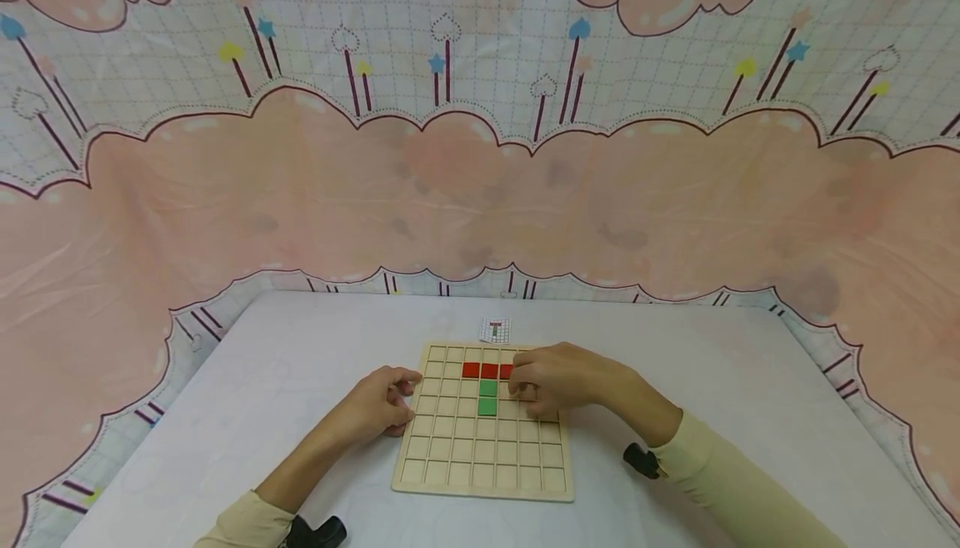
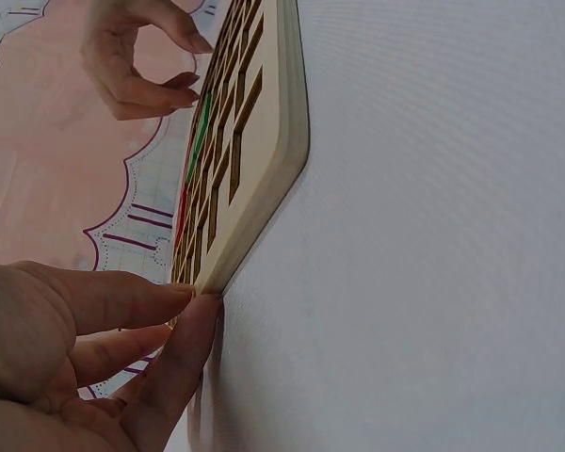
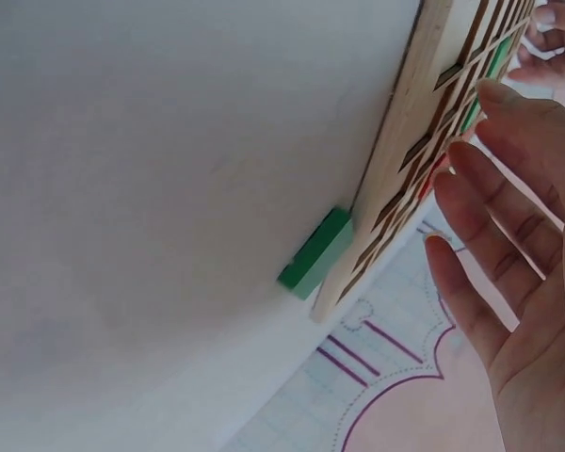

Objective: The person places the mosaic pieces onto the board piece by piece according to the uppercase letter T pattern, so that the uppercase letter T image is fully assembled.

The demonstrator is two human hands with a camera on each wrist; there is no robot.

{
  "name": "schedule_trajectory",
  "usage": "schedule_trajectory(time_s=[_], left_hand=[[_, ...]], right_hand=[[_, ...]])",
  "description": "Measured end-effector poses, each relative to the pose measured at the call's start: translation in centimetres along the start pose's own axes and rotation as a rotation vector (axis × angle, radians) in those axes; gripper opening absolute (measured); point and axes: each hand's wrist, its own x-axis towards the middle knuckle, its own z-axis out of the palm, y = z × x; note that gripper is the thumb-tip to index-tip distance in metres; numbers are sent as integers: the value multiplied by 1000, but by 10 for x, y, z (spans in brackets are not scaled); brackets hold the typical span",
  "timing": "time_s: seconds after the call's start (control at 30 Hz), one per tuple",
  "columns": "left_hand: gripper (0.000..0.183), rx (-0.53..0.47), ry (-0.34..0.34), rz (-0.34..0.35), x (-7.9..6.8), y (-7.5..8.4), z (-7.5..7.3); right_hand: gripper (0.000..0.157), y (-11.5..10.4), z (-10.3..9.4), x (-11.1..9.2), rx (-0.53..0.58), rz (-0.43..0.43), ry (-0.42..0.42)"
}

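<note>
A square wooden grid board [image 1: 452, 449] lies on the white table. Three red square tiles [image 1: 471, 370] sit in a row near its far side, the rightmost partly covered by my right hand. Two green tiles [image 1: 487, 406] continue down from the middle red one. My left hand [image 1: 375, 402] holds the board's left edge, thumb and fingertips right at the rim. Over the board's right part hovers my right hand [image 1: 558, 377], fingers loosely bent and apart with nothing between them. A loose green tile [image 3: 318, 252] leans by the board's edge in the right wrist view.
Behind the board lies a small white card [image 1: 495, 330] printed with a coloured T on a grid. White table surface [image 1: 675, 348] extends around the board. A pink cloud-patterned cloth [image 1: 450, 189] hangs behind the table.
</note>
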Motion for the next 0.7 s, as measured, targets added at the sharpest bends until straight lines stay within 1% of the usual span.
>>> schedule_trajectory(time_s=[0.1, 0.2, 0.33, 0.43, 0.57, 0.7], left_hand=[[55, -7, -3, 1, 0, -1, 0], [55, -13, 0, -12, 1, -1, 0], [54, -7, 5, -18, 1, 0, 1], [54, -6, -1, -8, 0, -1, 0], [54, -7, -8, 5, 0, -2, 0], [54, -12, -8, 5, 1, -2, 0]], right_hand=[[20, 3, 0, -5, -14, 0, 11], [22, 7, 1, -11, 2, 3, 33], [24, 12, 2, -17, 13, 35, 55], [25, 15, 3, -22, 9, 57, 60], [26, 19, 3, -29, 22, 66, 71], [27, 24, 4, -36, 24, 87, 66]])
